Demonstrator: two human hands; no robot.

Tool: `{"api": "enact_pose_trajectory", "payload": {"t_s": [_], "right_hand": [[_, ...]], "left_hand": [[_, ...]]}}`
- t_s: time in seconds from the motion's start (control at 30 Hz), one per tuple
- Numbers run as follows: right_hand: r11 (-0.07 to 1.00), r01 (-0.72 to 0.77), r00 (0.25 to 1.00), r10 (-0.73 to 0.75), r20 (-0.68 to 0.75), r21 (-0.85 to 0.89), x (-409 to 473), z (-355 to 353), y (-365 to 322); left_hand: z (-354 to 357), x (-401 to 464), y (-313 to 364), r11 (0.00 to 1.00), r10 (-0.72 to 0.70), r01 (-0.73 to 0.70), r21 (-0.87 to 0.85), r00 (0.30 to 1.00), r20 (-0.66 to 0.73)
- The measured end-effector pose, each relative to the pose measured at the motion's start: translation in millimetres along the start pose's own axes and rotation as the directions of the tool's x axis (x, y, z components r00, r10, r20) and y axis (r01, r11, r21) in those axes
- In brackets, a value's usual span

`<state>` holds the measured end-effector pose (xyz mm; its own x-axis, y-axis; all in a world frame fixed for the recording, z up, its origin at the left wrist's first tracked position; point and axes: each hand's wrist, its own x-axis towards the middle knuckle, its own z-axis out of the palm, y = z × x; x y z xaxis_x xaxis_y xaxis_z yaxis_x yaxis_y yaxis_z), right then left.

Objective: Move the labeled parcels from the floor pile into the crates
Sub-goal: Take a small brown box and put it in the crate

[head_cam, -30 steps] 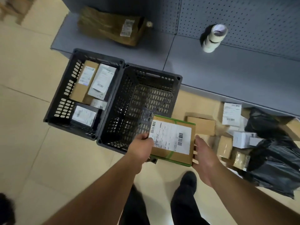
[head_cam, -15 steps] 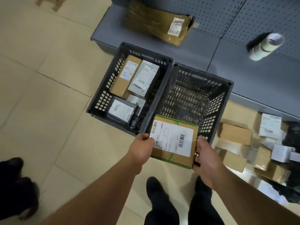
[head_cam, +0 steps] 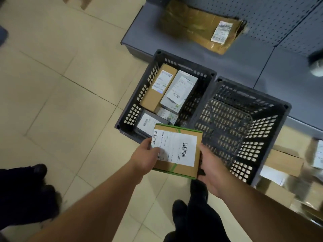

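The left hand (head_cam: 146, 155) grips the left edge of a labeled cardboard parcel (head_cam: 176, 151), its thumb lying over the lower left corner of the white shipping label (head_cam: 173, 147). The right hand (head_cam: 212, 169) clasps the parcel's right edge, fingers curled under and against the side. Between them the parcel is held flat, label up, with green tape along its far and near edges. It hangs in the air over the near rim of the left crate (head_cam: 139, 95), close to where the two crates meet.

The left crate, a dark slotted plastic one, holds several labeled parcels: a long brown box (head_cam: 158, 90) along its left wall, a grey box (head_cam: 179, 90) just beside it, a small pale box (head_cam: 167, 116) near the middle, and a dark flat parcel (head_cam: 148, 124) at the near edge, partly hidden by the held parcel. The right crate (head_cam: 272, 126) touches the left one along one side and shows only its perforated floor and walls.

Both crates stand on the tiled floor (head_cam: 61, 102) against the edge of a grey shelf base (head_cam: 288, 81). On that base lies a crumpled brown taped parcel (head_cam: 195, 27) with a small label. To the right of the right crate, cardboard boxes of the floor pile (head_cam: 286, 163) lie blurred at the frame's edge. The person's dark shoe (head_cam: 180, 212) shows below the hands.
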<state>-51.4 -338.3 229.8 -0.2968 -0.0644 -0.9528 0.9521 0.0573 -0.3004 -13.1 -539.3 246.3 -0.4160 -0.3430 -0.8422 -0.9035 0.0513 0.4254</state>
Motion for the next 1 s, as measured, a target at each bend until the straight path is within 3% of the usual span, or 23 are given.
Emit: {"api": "enact_pose_trajectory", "payload": {"t_s": [0.33, 0.8, 1.0], "right_hand": [[0.997, -0.057, 0.998, 0.057, 0.0, -0.055, 58, 64, -37], [0.984, -0.177, 0.966, 0.171, -0.192, -0.013, 173, 167, -27], [0.995, -0.061, 0.984, 0.048, -0.171, -0.074, 211, 191, -25]], "left_hand": [[-39, 79, 25, 0.996, -0.043, 0.044, 0.076, 0.999, -0.009], [-78, 235, 32, 0.936, -0.144, 0.107, 0.335, 0.985, 0.09], [-89, 274, 34, 0.903, -0.2, 0.13, 0.41, 0.971, 0.132]]}}
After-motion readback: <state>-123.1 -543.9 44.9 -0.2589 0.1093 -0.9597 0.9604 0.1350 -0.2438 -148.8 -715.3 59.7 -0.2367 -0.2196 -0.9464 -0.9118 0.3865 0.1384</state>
